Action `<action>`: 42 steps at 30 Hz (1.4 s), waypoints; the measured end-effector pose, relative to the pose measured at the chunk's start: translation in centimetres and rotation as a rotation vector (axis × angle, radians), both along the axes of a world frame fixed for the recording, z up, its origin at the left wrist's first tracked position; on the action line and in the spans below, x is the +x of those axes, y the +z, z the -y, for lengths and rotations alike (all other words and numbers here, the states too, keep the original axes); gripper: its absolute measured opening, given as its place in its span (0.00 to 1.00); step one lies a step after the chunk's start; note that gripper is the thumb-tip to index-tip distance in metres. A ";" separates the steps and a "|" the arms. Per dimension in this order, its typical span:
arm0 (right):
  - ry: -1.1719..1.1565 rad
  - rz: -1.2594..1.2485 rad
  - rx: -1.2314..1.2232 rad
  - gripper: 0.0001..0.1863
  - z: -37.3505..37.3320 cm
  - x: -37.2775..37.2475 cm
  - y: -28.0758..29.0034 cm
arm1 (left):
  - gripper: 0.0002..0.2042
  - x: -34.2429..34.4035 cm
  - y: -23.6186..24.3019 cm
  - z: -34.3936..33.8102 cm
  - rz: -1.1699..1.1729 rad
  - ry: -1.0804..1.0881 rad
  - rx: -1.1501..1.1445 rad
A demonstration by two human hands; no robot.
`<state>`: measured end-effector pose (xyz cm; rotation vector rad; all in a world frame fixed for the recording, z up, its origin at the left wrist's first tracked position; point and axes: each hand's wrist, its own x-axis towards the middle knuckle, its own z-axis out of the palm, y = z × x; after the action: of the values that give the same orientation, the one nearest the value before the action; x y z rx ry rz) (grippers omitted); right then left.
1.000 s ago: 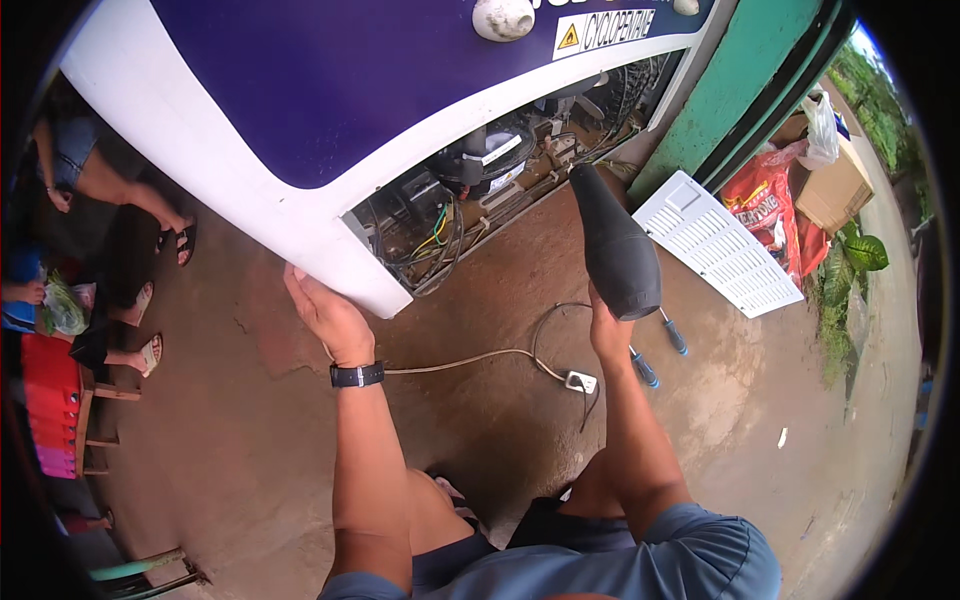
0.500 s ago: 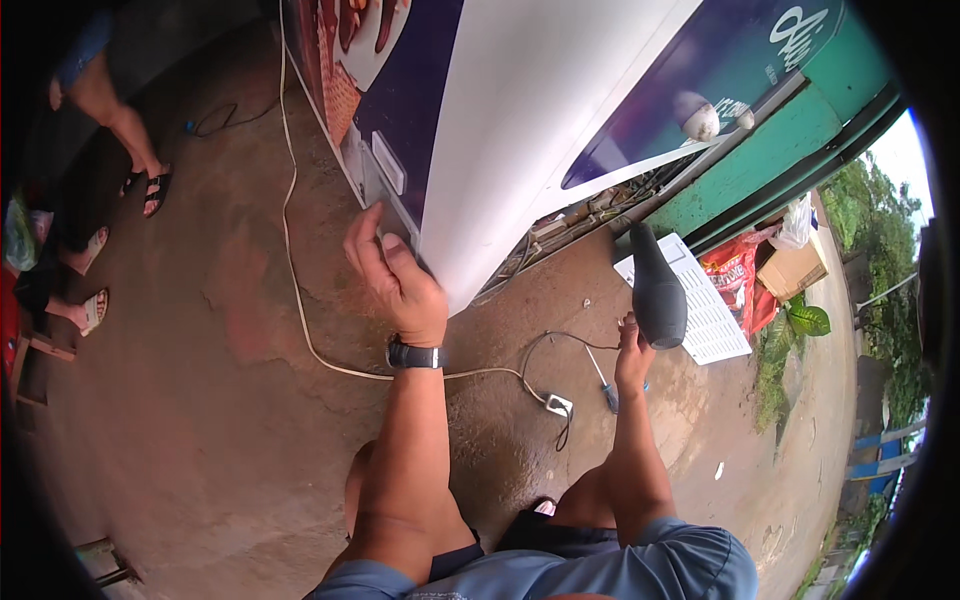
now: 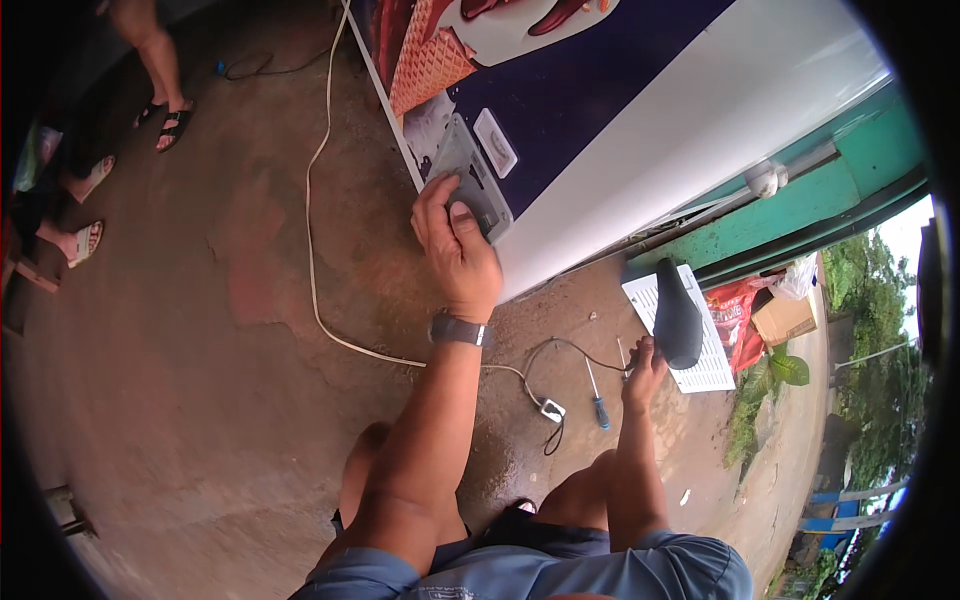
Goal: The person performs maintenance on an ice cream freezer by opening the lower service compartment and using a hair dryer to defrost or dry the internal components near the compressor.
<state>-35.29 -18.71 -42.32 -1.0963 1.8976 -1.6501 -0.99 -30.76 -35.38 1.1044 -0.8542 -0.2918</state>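
My left hand [image 3: 460,260] rests with bent fingers and separated thumb on a grey recessed plate [image 3: 485,200] low on the side of a large white and dark-purple freezer [image 3: 620,170], printed with an ice-cream cone. A small white fitting [image 3: 495,140] sits beside the plate. My right hand [image 3: 645,370], at lower right, grips a black hair dryer [image 3: 677,315] with a dark cord hanging from it. Behind the dryer a white slotted panel [image 3: 705,365] lies on the ground. A blue-handled screwdriver [image 3: 600,410] lies left of my right hand, near a white power socket [image 3: 553,410] with cords.
A pale cable [image 3: 320,280] crosses the wet concrete floor. Other people's legs and sandalled feet [image 3: 170,120] are at upper left. A green frame [image 3: 880,140], red bag [image 3: 735,320], cardboard box [image 3: 783,320] and plants [image 3: 790,370] stand at right.
The view has turned from the freezer's open lower compartment to its printed side. My left hand has moved from the corner onto the grey plate. The dryer remains in my right hand, now held lower.
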 end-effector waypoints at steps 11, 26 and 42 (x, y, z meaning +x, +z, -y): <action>0.015 -0.010 -0.019 0.16 0.6 1.6 1.3 | 0.16 0.1 1.0 0.6 -0.302 -0.018 0.026; 0.053 -0.060 0.002 0.20 1.8 1.2 4.8 | 0.22 0.6 1.1 0.6 -0.603 -0.088 -0.093; 0.085 -0.076 0.029 0.18 1.9 1.4 5.4 | 0.43 0.9 1.2 0.8 -0.933 -0.134 0.026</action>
<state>-33.86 -20.64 -36.87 -1.2267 1.8885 -1.5505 -0.12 -31.58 -34.18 0.7944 -0.0850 -0.8489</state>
